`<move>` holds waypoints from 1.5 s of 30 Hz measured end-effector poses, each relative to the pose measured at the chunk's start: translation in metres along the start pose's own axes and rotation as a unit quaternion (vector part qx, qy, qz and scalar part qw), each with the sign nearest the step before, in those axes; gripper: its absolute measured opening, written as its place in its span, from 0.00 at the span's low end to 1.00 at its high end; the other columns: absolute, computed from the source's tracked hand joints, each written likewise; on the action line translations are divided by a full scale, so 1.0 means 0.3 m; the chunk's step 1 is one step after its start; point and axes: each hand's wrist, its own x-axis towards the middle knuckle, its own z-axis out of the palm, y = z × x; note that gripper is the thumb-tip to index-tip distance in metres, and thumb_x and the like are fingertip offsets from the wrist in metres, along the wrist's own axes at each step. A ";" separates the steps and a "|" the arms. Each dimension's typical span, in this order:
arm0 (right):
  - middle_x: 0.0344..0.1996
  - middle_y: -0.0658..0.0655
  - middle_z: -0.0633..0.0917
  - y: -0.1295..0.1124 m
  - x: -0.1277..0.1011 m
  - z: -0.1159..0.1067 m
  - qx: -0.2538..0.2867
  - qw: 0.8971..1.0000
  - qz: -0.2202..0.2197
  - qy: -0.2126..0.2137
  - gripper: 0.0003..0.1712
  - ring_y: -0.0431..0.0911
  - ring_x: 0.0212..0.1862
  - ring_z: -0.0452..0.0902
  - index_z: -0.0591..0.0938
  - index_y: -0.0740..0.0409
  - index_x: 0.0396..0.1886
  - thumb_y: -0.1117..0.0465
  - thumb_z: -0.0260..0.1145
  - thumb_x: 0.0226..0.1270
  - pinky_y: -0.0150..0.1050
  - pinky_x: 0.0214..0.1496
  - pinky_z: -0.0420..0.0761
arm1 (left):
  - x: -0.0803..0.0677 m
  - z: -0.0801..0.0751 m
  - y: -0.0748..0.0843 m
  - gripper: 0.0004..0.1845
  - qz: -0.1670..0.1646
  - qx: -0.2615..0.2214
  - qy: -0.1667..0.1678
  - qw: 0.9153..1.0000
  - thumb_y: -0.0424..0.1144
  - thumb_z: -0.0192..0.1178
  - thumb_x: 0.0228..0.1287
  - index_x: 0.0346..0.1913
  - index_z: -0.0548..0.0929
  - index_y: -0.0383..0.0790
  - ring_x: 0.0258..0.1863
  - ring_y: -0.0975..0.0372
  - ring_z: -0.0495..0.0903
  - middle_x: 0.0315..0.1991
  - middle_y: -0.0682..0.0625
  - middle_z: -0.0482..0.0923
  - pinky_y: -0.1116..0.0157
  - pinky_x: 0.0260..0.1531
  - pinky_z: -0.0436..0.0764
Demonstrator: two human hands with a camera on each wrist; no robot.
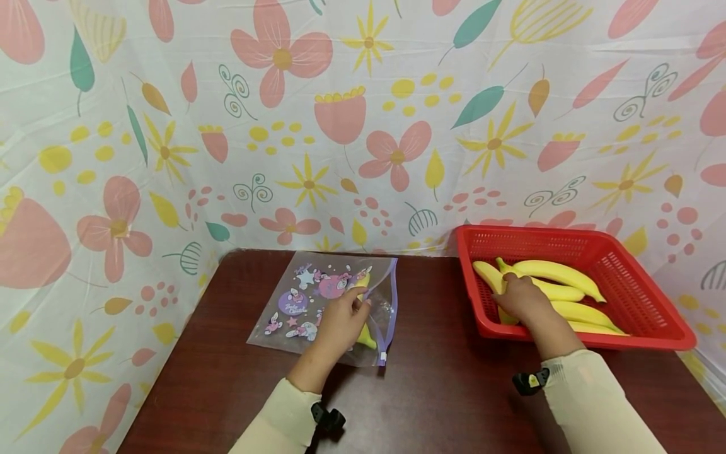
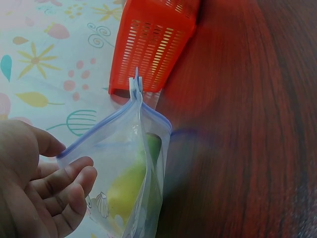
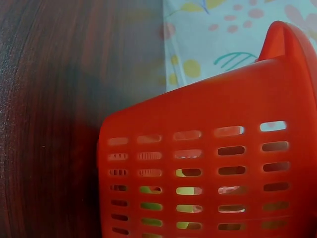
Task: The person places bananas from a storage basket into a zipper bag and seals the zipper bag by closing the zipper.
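Left hand (image 1: pixel 340 321) holds open the zip bag (image 1: pixel 309 302); right hand (image 1: pixel 518 299) grips a banana (image 1: pixel 493 280) in the red basket (image 1: pixel 641 290), far right.

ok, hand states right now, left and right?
Left hand: fingers hold the zip bag at its open edge.
Right hand: on the bananas in the red basket; grip cannot be told.

Cream long sleeves (image 1: pixel 590 391) on both arms; small black wrist-strapped cameras (image 1: pixel 530 381) (one with yellow mark).
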 end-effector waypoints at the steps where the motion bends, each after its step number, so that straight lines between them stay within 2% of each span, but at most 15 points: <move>1: 0.57 0.85 0.67 0.003 0.002 0.002 -0.003 1.000 0.000 -0.001 0.42 0.73 0.54 0.74 0.59 0.79 0.71 0.52 0.61 0.71 0.64 0.56 0.76 | 0.000 0.000 0.000 0.19 -0.001 0.000 0.000 1.000 0.41 0.58 0.71 0.60 0.82 0.37 0.20 0.68 0.72 0.29 0.52 0.82 0.69 0.24 0.74; 13: 0.46 0.80 0.75 0.003 0.007 0.003 -0.019 1.000 -0.006 -0.022 0.37 0.64 0.45 0.77 0.62 0.80 0.61 0.53 0.64 0.68 0.57 0.47 0.78 | 0.003 0.005 -0.006 0.19 0.003 -0.001 -0.001 1.000 0.40 0.58 0.71 0.60 0.82 0.36 0.20 0.69 0.71 0.29 0.52 0.82 0.70 0.23 0.73; 18: 0.43 0.74 0.76 -0.003 0.008 -0.005 0.005 0.998 0.021 -0.064 0.43 0.60 0.42 0.76 0.58 0.80 0.64 0.52 0.66 0.66 0.50 0.44 0.77 | 0.001 0.003 -0.002 0.19 0.000 -0.002 -0.003 1.000 0.40 0.58 0.71 0.60 0.82 0.37 0.20 0.69 0.71 0.29 0.52 0.82 0.70 0.22 0.73; 24: 0.43 0.74 0.77 -0.007 0.015 -0.008 0.009 0.995 0.031 -0.091 0.48 0.58 0.41 0.76 0.53 0.82 0.66 0.51 0.65 0.66 0.49 0.45 0.77 | 0.003 0.004 -0.003 0.19 -0.005 -0.002 -0.005 1.000 0.40 0.58 0.71 0.60 0.82 0.37 0.19 0.69 0.71 0.29 0.52 0.82 0.70 0.23 0.73; 34: 0.41 0.73 0.78 -0.009 0.019 -0.006 0.010 0.996 0.030 -0.081 0.45 0.58 0.41 0.77 0.53 0.83 0.65 0.52 0.62 0.68 0.49 0.44 0.77 | 0.004 0.003 -0.003 0.19 -0.008 0.005 -0.009 1.000 0.42 0.58 0.72 0.61 0.82 0.38 0.20 0.69 0.71 0.30 0.53 0.82 0.70 0.24 0.74; 41: 0.48 0.78 0.76 -0.007 0.018 -0.008 0.020 0.997 0.027 -0.077 0.48 0.61 0.46 0.77 0.51 0.84 0.69 0.49 0.58 0.71 0.52 0.48 0.78 | 0.004 0.004 -0.002 0.19 -0.003 0.006 -0.006 1.000 0.41 0.58 0.72 0.60 0.82 0.37 0.19 0.69 0.71 0.29 0.52 0.82 0.69 0.23 0.73; 45: 0.47 0.77 0.76 -0.002 0.020 -0.005 0.036 0.996 0.019 -0.074 0.48 0.60 0.45 0.77 0.51 0.84 0.70 0.47 0.56 0.72 0.50 0.46 0.78 | 0.004 0.004 -0.003 0.19 -0.004 0.005 -0.008 1.000 0.41 0.58 0.72 0.61 0.82 0.38 0.20 0.69 0.71 0.29 0.52 0.82 0.69 0.23 0.73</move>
